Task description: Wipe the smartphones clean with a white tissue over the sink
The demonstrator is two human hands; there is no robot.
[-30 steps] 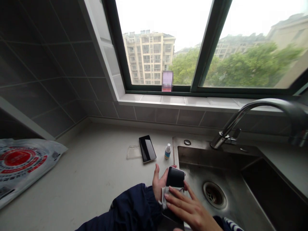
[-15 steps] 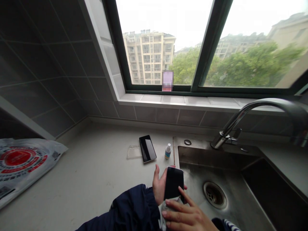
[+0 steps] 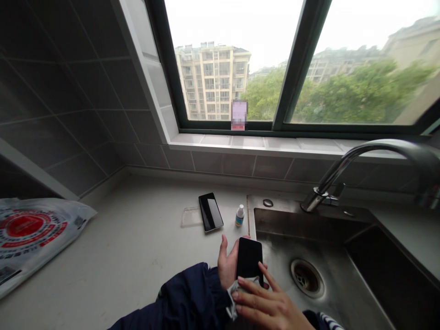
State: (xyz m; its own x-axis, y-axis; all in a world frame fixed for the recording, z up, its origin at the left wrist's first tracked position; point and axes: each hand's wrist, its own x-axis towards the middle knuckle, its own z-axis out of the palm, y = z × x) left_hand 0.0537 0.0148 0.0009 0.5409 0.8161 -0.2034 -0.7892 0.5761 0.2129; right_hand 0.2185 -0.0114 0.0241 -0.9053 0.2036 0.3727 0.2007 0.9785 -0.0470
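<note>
Cradling a slick, light smartphone (image 3: pixel 249 259) by its edges at six o'clock: left hand (image 3: pixel 227 268) closed round it, right hand (image 3: pixel 264 306) pinching white cloth (image 3: pixel 235 293) against its lower glass.

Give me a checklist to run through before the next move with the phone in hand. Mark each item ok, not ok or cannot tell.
1. Glossy black smartphone supported by left hand: ok.
2. Crumpled white cloth in contact with the phone, under right hand: ok.
3. Phone surface free of smudges: cannot tell; too small to see.
4. Phone clear of brushed stainless-steel sink: not ok; it is held partly over the basin.
5. Second black smartphone lying flat, away from the hands: ok.
6. Small white-capped bottle upright: ok.
</note>
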